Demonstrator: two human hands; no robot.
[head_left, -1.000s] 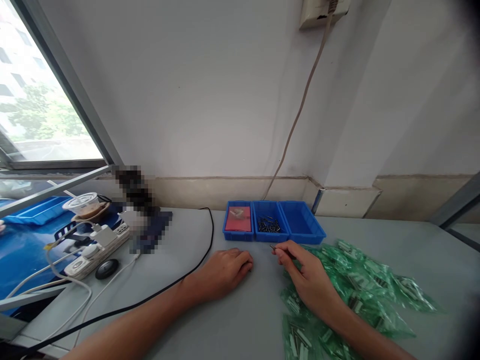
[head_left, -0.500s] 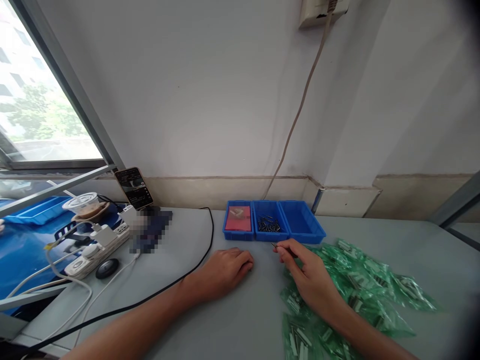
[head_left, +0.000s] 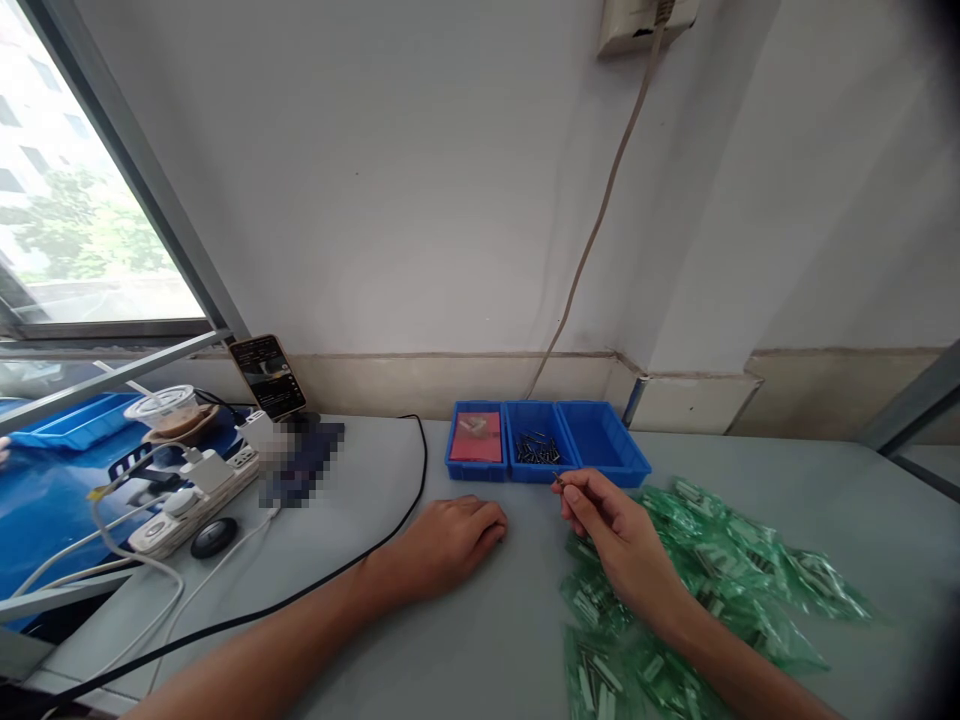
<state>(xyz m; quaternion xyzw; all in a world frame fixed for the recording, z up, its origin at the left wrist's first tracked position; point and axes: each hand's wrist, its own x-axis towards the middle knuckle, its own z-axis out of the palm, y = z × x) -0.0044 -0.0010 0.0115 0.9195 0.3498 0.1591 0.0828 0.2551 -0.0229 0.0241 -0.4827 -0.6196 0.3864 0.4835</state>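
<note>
The left hand rests curled on the table; whether it encloses anything I cannot tell. By the near edge of the middle blue bin, a small metal piece, just raised slightly, stays pinched in the right hand, so unreleased, beside green bags.

Bright window beside pale wall

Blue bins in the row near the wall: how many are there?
3, side by side: the left bin with a red piece, the middle bin with small dark parts, and the right bin at the row's end.
</note>
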